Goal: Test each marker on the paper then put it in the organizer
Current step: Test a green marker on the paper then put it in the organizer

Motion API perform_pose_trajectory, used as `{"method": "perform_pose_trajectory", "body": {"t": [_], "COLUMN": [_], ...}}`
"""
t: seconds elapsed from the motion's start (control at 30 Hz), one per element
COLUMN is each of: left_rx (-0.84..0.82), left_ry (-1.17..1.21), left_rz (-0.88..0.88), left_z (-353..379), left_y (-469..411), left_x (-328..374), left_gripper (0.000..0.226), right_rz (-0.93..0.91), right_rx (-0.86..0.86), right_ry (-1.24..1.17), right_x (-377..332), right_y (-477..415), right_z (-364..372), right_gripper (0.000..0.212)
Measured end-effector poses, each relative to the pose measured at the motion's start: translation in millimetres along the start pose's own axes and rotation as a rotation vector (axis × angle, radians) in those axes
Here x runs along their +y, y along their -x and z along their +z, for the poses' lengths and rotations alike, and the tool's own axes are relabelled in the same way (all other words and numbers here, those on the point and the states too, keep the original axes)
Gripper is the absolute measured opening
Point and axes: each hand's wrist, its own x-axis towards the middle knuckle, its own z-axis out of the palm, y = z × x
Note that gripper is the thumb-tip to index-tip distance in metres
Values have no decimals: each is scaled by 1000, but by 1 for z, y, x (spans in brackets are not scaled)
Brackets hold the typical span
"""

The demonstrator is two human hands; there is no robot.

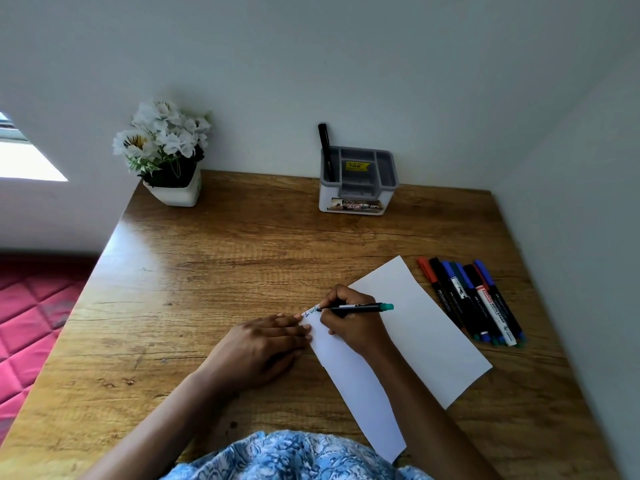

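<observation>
marker (pixel 356 308) — my right hand (pixel 349 323) pinches it, tip at the paper (pixel 415 327) far-left corner, barrel running right; organizer (pixel 356 181) stands beyond, at the desk (pixel 207 271) far edge — left hand (pixel 263 344) flat.

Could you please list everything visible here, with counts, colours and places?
table: one, brown wood, under everything.
paper: one, white, on the table's near right.
loose markers: about seven, mixed colours, side by side right of the paper.
held marker: one, black with teal end, tip on the paper.
organizer: one, white and grey, far edge by the wall.
standing marker: one, black, organizer's left compartment.
flower pot: one, white, white flowers, far left corner.
left hand: one, fingers flat on the paper's edge.
right hand: one, grips the held marker.
</observation>
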Motion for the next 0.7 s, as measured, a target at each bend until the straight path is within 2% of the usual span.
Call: {"method": "perform_pose_trajectory", "body": {"t": [0.23, 0.4, 0.5, 0.6, 0.7], "left_rx": [0, 22, 29, 63, 158], "left_ry": [-11, -3, 41, 176, 316], "left_rz": [-3, 12, -10, -91, -257], "left_z": [0, -1, -2, -7, -17], "left_y": [-1, -1, -3, -4, -8], "left_x": [0, 1, 1, 2, 8], "left_gripper": [30, 29, 29, 32, 37], "right_rz": [26, 111, 129, 119, 71], "right_rx": [13, 86, 60, 16, 38], "right_ry": [4, -244, -347, -396, -366], "right_x": [-2, -7, -8, -14, -21], "right_y": [0, -3, -6, -6, -4], "right_z": [1, -6, -11, -15, -19], "right_gripper": [8, 13, 11, 10, 10]}}
